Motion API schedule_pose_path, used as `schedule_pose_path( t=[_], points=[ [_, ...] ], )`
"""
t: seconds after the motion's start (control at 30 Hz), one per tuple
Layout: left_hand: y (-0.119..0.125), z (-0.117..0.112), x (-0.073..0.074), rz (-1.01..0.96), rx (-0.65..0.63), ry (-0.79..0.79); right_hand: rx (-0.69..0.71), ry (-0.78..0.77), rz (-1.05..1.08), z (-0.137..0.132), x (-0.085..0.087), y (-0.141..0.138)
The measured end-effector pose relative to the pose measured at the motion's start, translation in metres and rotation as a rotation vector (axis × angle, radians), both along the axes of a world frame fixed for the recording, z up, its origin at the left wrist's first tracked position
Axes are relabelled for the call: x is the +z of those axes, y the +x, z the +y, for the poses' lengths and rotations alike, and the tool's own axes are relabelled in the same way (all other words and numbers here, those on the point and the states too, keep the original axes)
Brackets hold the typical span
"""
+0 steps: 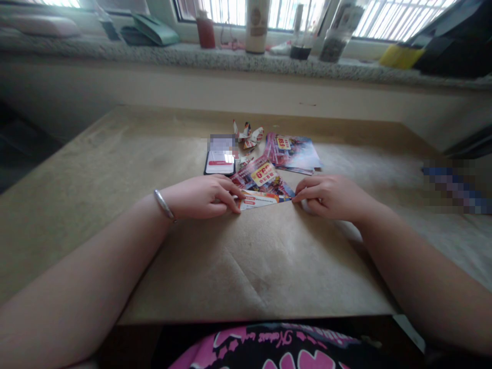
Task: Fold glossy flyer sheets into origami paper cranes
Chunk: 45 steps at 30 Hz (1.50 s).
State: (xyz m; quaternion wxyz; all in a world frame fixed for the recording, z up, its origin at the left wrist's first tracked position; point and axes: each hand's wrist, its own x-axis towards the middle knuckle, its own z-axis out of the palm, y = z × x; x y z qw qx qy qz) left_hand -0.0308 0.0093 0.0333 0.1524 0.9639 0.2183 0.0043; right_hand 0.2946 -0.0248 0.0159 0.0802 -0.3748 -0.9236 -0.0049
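Note:
A printed flyer (265, 177) lies partly folded on the table, with a white and orange strip turned up along its near edge. At the strip's left corner, my left hand (203, 197) has its thumb and fingers closed on the paper; a silver bangle is on that wrist. The opposite corner is pinched between the thumb and index finger of my right hand (326, 197). Just beyond the flyer are folded paper figures (251, 137) that look like origami cranes. To their left lies a phone (220, 165) with its screen lit.
A stack of similar flyers (298, 152) rests behind my right hand. The tan table (230, 266) runs back to a wall under a granite windowsill (223, 57). Several bottles stand on the sill, among them a red one (205, 32) and a pale cylinder (257, 28).

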Motion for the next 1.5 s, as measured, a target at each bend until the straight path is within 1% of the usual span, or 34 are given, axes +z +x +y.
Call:
schedule_pose_path(
  t=[0.2,0.4,0.53,0.63,0.7,0.77,0.87,0.93,0.97,1.1,1.17,1.23,1.4,1.5],
  points=[
    [-0.001,0.003,-0.001,-0.008,0.001,-0.035,0.008,-0.057,-0.016,0.003,0.001,0.008],
    [-0.002,0.005,-0.002,-0.036,0.003,-0.088,0.014,-0.069,-0.014,0.004,0.002,0.011],
    [-0.001,0.005,-0.003,-0.071,-0.013,-0.077,0.017,-0.052,0.023,0.003,0.001,0.011],
    [0.002,0.003,-0.006,-0.095,-0.005,-0.04,0.003,-0.032,0.031,0.002,0.0,0.01],
    [0.006,0.0,-0.009,-0.099,0.057,0.013,-0.048,-0.013,0.032,0.001,-0.003,0.008],
    [0.012,-0.004,-0.014,-0.09,0.108,0.081,-0.136,0.011,0.053,0.0,-0.007,0.005],
    [0.019,-0.01,-0.021,-0.086,0.161,0.224,-0.273,0.066,0.152,-0.001,-0.012,-0.002],
    [0.023,-0.012,-0.024,-0.047,0.124,0.299,-0.323,0.071,0.236,-0.002,-0.014,-0.008],
    [0.024,-0.013,-0.024,-0.042,0.104,0.325,-0.317,0.068,0.278,-0.003,-0.014,-0.01],
    [0.024,-0.013,-0.023,-0.031,0.028,0.387,-0.214,0.135,0.363,-0.004,-0.015,-0.018],
    [0.024,-0.013,-0.023,-0.049,-0.018,0.389,-0.154,0.16,0.377,-0.003,-0.016,-0.021],
    [0.025,-0.013,-0.023,-0.087,-0.063,0.377,-0.124,0.177,0.379,-0.003,-0.017,-0.024],
    [0.028,-0.01,-0.029,-0.208,-0.09,0.357,-0.144,0.231,0.408,-0.003,-0.018,-0.027],
    [0.027,-0.007,-0.031,-0.253,-0.109,0.327,-0.164,0.222,0.446,-0.002,-0.019,-0.026]
  ],
)
